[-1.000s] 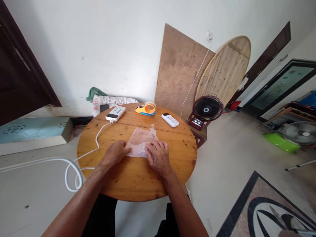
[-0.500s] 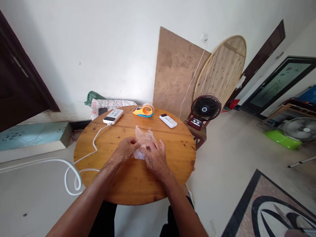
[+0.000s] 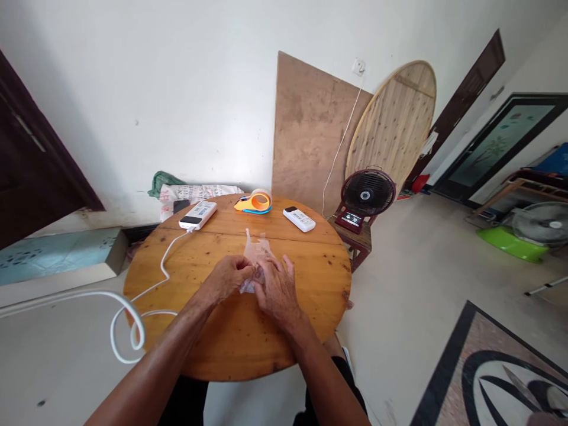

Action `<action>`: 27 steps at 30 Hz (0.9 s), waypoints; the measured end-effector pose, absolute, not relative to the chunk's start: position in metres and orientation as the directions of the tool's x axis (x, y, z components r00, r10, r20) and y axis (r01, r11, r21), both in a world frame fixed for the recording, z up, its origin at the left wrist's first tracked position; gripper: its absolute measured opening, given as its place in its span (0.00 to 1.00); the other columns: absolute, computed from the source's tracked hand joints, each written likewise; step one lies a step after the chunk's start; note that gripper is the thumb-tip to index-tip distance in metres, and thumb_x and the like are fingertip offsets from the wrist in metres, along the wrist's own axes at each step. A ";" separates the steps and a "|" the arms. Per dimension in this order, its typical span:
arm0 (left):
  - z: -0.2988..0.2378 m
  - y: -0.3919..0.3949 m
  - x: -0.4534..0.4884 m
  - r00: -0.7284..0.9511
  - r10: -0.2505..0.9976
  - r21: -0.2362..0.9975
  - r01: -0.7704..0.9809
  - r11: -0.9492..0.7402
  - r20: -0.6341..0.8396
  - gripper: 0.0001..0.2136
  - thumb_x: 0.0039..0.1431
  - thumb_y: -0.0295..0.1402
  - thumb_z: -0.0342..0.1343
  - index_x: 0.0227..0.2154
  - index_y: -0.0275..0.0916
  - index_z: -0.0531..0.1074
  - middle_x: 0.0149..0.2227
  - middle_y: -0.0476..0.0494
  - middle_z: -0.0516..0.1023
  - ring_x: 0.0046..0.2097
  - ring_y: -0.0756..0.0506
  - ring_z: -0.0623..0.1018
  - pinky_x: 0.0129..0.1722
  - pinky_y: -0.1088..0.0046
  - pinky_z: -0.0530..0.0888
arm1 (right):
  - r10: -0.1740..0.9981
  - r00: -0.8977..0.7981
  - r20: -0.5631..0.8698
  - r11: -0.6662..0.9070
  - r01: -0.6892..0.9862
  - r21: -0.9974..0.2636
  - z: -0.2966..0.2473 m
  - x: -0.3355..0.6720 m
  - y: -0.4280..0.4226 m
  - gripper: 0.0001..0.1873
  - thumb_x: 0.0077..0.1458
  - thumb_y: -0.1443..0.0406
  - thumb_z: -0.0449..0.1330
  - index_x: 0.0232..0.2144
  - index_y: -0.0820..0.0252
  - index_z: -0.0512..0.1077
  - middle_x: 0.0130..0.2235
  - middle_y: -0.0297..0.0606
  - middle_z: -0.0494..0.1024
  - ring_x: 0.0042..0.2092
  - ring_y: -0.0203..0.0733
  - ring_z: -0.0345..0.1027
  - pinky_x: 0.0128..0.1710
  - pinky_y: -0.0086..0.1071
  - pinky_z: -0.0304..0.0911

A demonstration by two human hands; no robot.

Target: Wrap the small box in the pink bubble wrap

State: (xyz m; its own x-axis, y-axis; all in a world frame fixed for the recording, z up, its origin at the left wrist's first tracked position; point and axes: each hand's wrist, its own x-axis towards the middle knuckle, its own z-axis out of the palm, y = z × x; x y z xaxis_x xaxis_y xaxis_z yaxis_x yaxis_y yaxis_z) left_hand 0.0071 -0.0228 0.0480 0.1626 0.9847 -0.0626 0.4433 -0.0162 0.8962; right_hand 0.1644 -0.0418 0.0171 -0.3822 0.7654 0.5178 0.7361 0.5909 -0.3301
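Observation:
A crumpled, see-through plastic bag [image 3: 256,247] lies on the round wooden table [image 3: 177,266] in front of me. My left hand [image 3: 228,277] pinches the bag's left side, thumb against fingers. From the right, my right hand [image 3: 276,289] reaches over the bag, its fingers bent down onto it and one finger raised. The fingertips of both hands almost meet, and what lies under them is partly hidden. Beyond the bag stands an orange and blue tape dispenser [image 3: 255,202] with a roll of tape.
A white power bank [image 3: 199,215] with a white cable [image 3: 166,257] plugged in lies at the table's back left. Another white power bank [image 3: 299,219] lies back right. A dark red fan [image 3: 366,195] stands on a stool beyond the right edge. Boards [image 3: 310,124] lean on the wall.
The bag is bunched smaller under my fingers, and its upper part has narrowed. My right hand has closed in further over it. The whole view has shifted slightly.

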 end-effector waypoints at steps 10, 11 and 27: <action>0.048 -0.038 0.000 0.414 0.889 0.708 0.567 -0.421 0.197 0.12 0.54 0.28 0.45 0.28 0.38 0.75 0.34 0.46 0.75 0.37 0.47 0.73 0.40 0.72 0.69 | 0.786 -0.335 0.520 0.580 0.690 -0.433 0.021 0.168 -0.042 0.23 0.50 0.69 0.54 0.50 0.60 0.62 0.47 0.43 0.73 0.52 0.45 0.61 0.61 0.46 0.36; 0.045 -0.039 0.000 0.419 0.878 0.663 0.592 -0.458 0.233 0.12 0.55 0.28 0.45 0.28 0.39 0.75 0.34 0.46 0.75 0.37 0.47 0.73 0.40 0.71 0.69 | 0.789 -0.332 0.517 0.578 0.687 -0.441 0.021 0.168 -0.042 0.22 0.50 0.70 0.53 0.50 0.60 0.62 0.46 0.42 0.73 0.51 0.44 0.61 0.61 0.46 0.37; 0.016 -0.040 0.008 0.420 0.709 0.337 0.667 -0.664 0.566 0.06 0.57 0.26 0.49 0.28 0.38 0.70 0.45 0.41 0.76 0.48 0.43 0.72 0.48 0.63 0.73 | 0.875 0.025 0.483 0.316 0.727 -0.609 0.019 0.185 -0.030 0.16 0.54 0.63 0.53 0.45 0.61 0.68 0.45 0.43 0.74 0.45 0.44 0.67 0.47 0.36 0.59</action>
State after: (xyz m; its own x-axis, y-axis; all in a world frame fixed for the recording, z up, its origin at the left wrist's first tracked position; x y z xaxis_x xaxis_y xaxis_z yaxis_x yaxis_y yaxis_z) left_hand 0.0085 -0.0400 0.0164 0.4199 0.7091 0.5664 0.6673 -0.6643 0.3369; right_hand 0.1853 -0.0302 0.0194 0.0253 0.8751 0.4833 0.7274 0.3155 -0.6094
